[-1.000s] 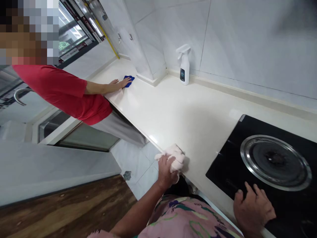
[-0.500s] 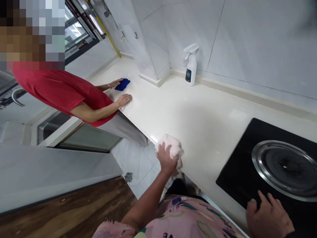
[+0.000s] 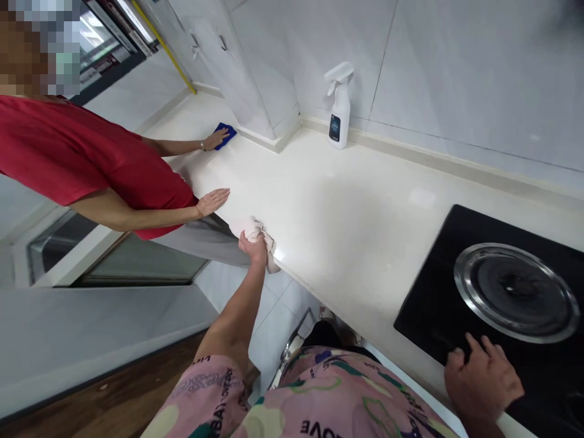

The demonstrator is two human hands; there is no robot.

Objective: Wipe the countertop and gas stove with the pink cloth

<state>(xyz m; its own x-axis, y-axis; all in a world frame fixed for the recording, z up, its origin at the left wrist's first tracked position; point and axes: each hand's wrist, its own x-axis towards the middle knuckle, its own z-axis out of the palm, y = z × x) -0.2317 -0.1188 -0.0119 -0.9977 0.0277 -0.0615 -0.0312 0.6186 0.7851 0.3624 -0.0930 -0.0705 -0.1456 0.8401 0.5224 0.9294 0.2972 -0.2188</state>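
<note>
My left hand (image 3: pixel 253 246) is closed on a pale pink cloth (image 3: pixel 246 227) at the front edge of the cream countertop (image 3: pixel 365 225). Part of the cloth droops over that edge. Far to the right, my right hand (image 3: pixel 483 374) rests with fingers apart on the near edge of a black cooktop (image 3: pixel 433 292), holding nothing. Its fingertips are just short of the round metal burner ring (image 3: pixel 474 298).
A co-worker in a red shirt (image 3: pixel 114 152) stands at the left, one hand on a blue cloth (image 3: pixel 224 135), the other flat on the counter near my cloth. A white spray bottle (image 3: pixel 339 112) stands against the tiled wall. A wall column (image 3: pixel 255 79) juts out.
My left hand has slid the pink cloth leftward along the counter's front edge. The co-worker's blue cloth has moved toward the column base. My right hand stays by the cooktop.
</note>
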